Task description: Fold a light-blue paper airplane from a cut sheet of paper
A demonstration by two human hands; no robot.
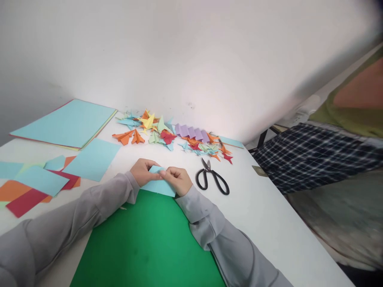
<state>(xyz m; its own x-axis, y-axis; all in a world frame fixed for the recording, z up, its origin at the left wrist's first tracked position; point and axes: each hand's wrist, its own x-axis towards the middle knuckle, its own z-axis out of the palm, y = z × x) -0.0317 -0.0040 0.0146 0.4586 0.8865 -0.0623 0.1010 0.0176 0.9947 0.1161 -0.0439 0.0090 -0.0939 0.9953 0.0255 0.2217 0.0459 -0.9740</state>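
Flat white tabletop (269, 215), straight-edged green sheet (143, 239). Left hand (146, 172) and right hand (179, 180) fingers pinch straight-edged light-blue paper piece (158, 187) at sheet's far edge (probably light, creases easily; grip edges).

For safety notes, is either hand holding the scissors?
No, the scissors lie on the table while the left hand and right hand hold blue paper.
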